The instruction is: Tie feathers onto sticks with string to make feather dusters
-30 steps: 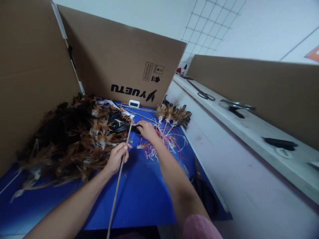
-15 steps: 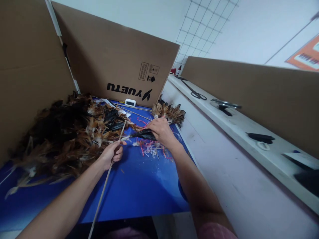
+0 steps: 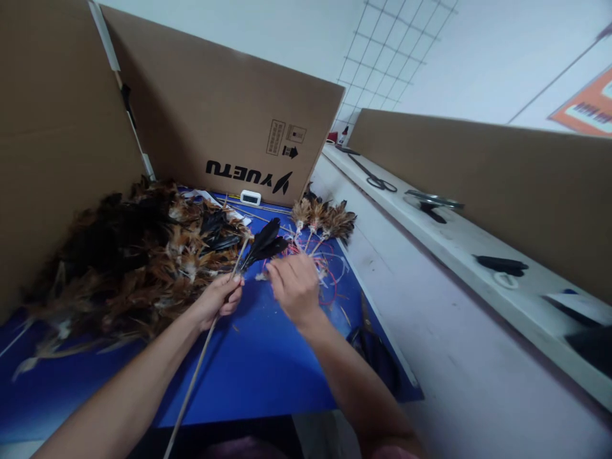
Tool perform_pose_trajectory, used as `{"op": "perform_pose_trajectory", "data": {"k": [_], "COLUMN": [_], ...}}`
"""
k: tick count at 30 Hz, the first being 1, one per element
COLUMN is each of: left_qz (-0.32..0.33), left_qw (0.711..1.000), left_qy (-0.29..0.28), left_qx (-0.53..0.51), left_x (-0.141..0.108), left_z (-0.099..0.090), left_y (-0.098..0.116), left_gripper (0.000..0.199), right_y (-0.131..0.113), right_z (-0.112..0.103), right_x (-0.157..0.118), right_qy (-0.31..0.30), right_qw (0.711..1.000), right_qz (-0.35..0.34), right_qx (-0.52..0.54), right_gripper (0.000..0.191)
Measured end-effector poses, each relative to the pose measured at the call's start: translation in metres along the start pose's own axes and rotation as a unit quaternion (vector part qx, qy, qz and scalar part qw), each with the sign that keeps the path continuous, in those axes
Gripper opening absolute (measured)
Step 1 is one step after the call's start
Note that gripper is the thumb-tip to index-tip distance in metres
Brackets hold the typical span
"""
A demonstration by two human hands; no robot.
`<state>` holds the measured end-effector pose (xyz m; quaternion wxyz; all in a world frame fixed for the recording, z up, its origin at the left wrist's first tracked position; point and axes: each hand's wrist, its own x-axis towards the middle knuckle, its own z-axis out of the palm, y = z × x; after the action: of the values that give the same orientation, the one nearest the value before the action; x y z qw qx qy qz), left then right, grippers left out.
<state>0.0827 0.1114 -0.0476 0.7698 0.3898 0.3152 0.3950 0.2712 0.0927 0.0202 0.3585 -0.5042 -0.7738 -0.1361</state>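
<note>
Head view: left hand [image 3: 222, 298] closed round a thin, straight wooden-looking stick [image 3: 194, 379], matte and pale brown, running at a slant from just beyond the fist down to the bottom edge of frame

Black feathers [image 3: 264, 243] at the same fist: smooth, slightly glossy, long flat blades fanned out, quill ends pinched at the thumb and index finger, right beside the stick tip

Right hand [image 3: 297, 290] just right of the feathers, fingers curled, thumb near index; can't tell if anything thin is pinched there

Under and behind it, thin curly pink and white strands [image 3: 329, 284], tangled, flat on the smooth blue tabletop [image 3: 248, 370]

Left side: large fluffy heap of feathers [image 3: 143, 261], brown, rust and black, ragged tips, some pale stems

Back right: three tan-brown tufted bundles [image 3: 325, 218] with stick-like handles, near the smooth brown cardboard panel [image 3: 224, 108]
</note>
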Motion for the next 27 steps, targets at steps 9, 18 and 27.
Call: {"op": "perform_pose_trajectory", "data": {"k": [9, 18, 27], "left_qz": [-0.031, -0.037, -0.050], "left_qw": [0.997, 0.997, 0.998], "left_qy": [-0.011, -0.033, 0.003], "left_qx": [0.063, 0.057, 0.027], "left_x": [-0.008, -0.010, -0.010], "left_z": [0.012, 0.015, 0.019], "left_y": [-0.003, -0.006, -0.005], "left_gripper": [0.030, 0.032, 0.035], "right_y": [-0.015, 0.003, 0.000], "right_z": [0.062, 0.057, 0.061], "right_x": [-0.013, 0.012, 0.007], "right_qy": [-0.130, -0.011, -0.040], "right_qw": [0.739, 0.705, 0.672], "right_qz": [0.394, 0.403, 0.420], "right_qx": [0.531, 0.583, 0.608], "right_gripper": [0.035, 0.026, 0.031]}}
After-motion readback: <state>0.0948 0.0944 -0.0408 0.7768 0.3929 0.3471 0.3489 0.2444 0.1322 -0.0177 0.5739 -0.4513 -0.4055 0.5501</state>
